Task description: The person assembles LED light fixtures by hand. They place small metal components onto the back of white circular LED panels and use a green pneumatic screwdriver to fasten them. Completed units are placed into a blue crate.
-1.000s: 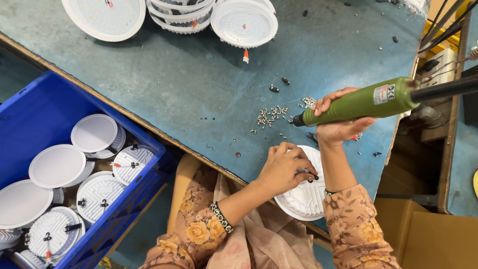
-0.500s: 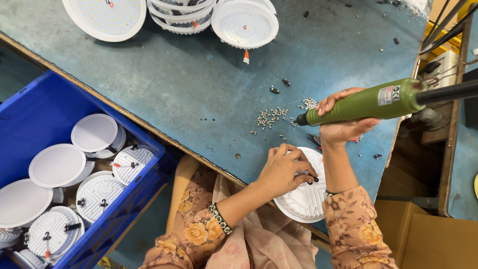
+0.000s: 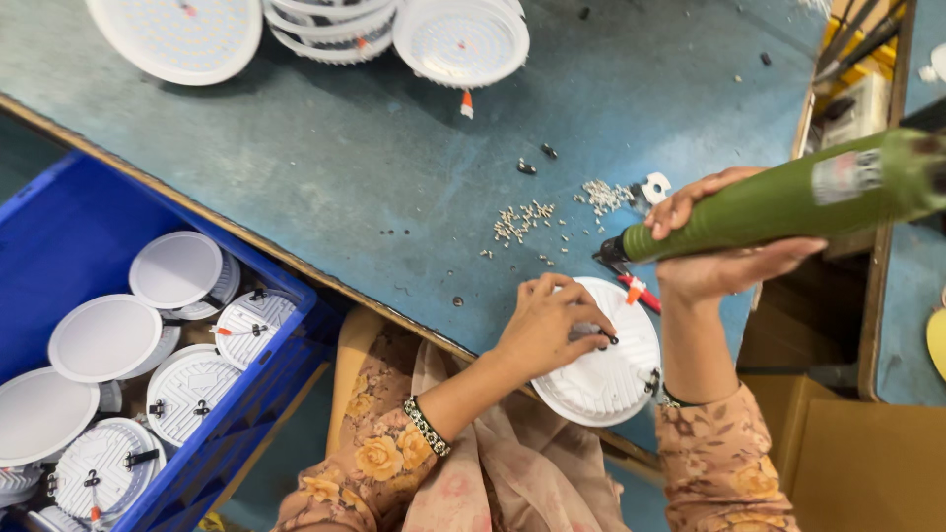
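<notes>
My right hand (image 3: pixel 717 258) grips a green electric screwdriver (image 3: pixel 788 202), its dark tip pointing left just above the table. My left hand (image 3: pixel 548 327) rests with bent fingers on a round white ribbed lamp housing (image 3: pixel 609 372) that lies at the near edge of the blue-green table (image 3: pixel 345 167). A small dark part sits under the left fingertips on the housing. Red and white wires (image 3: pixel 636 290) stick out at the housing's far side. A scatter of small silver screws (image 3: pixel 552 215) lies just beyond the housing.
Several white round lamp discs (image 3: pixel 458 39) are stacked at the table's far edge. A blue crate (image 3: pixel 69 227) at the left holds several more white housings (image 3: pixel 177 271). A small white bracket (image 3: pixel 654 187) lies near the screws. Cardboard boxes (image 3: pixel 847 463) stand at the right.
The right hand has lifted the screwdriver slightly; its tip sits a little higher. The left hand stays on the housing.
</notes>
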